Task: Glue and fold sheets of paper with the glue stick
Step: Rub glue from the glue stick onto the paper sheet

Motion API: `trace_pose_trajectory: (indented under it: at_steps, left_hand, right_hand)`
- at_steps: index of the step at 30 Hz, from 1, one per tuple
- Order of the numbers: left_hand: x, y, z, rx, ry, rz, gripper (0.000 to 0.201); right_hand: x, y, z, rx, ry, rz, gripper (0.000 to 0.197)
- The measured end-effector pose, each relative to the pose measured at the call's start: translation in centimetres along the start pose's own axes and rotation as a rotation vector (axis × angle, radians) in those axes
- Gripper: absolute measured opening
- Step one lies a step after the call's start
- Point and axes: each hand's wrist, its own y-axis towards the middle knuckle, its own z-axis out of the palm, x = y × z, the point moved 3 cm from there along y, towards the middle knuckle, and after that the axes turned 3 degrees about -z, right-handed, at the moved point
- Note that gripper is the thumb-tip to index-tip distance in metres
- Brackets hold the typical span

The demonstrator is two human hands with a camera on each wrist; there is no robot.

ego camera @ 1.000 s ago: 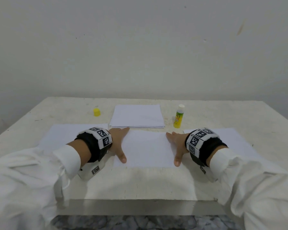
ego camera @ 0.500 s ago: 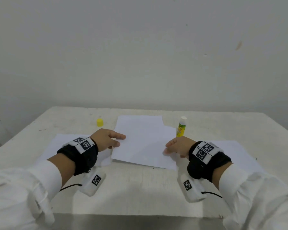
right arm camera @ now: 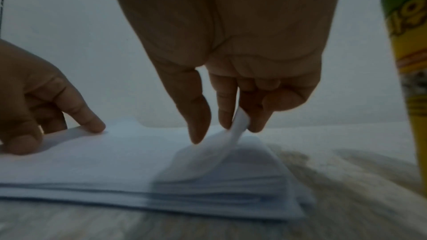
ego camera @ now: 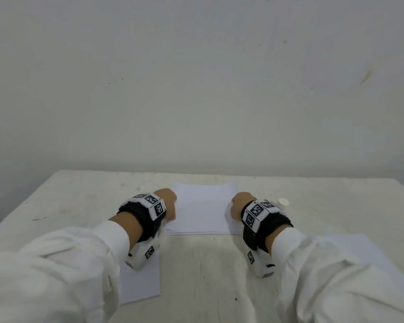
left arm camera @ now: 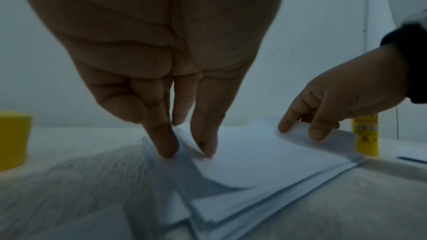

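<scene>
**Lifting the top sheet off the stack**

Your right hand (right arm camera: 219, 72) pinches the right edge of the top sheet (right arm camera: 233, 134) between two fingers, and that edge curls up off the stack (right arm camera: 161, 196). Your left hand (left arm camera: 161, 61) has thumb and finger closing on the sheet's left edge; the view is blurred, so you cannot be sure the pinch has caught one sheet only.

The stack lies mid-table, between your hands, towards the far edge.

What could go wrong: a second sheet may ride up with the first if the left fingertips bite too deep, since the stack's edges are fanned and uneven there. Pulling harder on one side would likely crease or skew the sheet. Dragging instead of lifting could push the whole stack askew.

The glue stick (right arm camera: 411, 79) stands upright just beside your right wrist, its cap off; a sideways swing of that hand could topple it. The yellow cap (left arm camera: 13, 140) sits left of the stack. A loose sheet (ego camera: 140, 283) lies under your left forearm, another (ego camera: 359, 255) under your right sleeve; both occupy the near space of the table (ego camera: 208, 276).
</scene>
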Motion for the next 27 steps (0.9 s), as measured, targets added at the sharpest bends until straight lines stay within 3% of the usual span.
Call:
trace_pose_trajectory:
  at_steps: [2,4,7,10,12,15,18,21,25,27]
  left_hand:
    - [0.1,0.9,0.7,0.04,0.092,0.008,0.055]
    - [0.4,1.3,0.9,0.047,0.163,0.021,0.052]
    - [0.8,1.4,0.9,-0.002,0.258,-0.006,0.059]
    - [-0.9,-0.1,0.1,-0.073,0.31,0.033,0.049]
    - [-3.4,-2.1,-0.3,-0.074,0.305,0.12,0.034]
    - [-8.3,-5.7,0.2,0.033,0.312,0.226,0.044]
    - [-13.3,-8.7,1.3,0.115,0.348,0.328,0.043]
    - [-18.0,-10.8,3.0,0.131,0.333,0.418,0.049]
    - [-23.0,-12.2,5.3,0.113,0.293,0.494,0.063]
    - [-24.8,-12.1,6.6,0.092,0.268,0.501,0.073]
  right_hand:
    - [-1.4,8.1,3.4,0.133,-0.121,0.039,0.075]
    - [-1.7,9.5,4.4,0.151,-0.121,0.023,0.083]
    - [1.2,-4.8,-0.6,0.009,-0.118,0.064,0.072]
    - [1.4,-11.2,-2.5,-0.052,0.015,-0.05,0.047]
    - [0.3,-14.6,-2.9,-0.018,0.104,-0.148,0.047]
    - [-3.2,-18.1,-2.7,0.037,0.176,-0.212,0.051]
    - [-8.9,-20.6,-2.5,0.033,0.191,-0.138,0.042]
    - [-15.9,-22.1,-2.5,0.017,0.119,-0.014,0.049]
    - [-23.5,-23.8,-0.9,0.107,-0.033,0.131,0.079]
    - [-25.5,-24.0,0.5,0.167,-0.055,0.148,0.072]
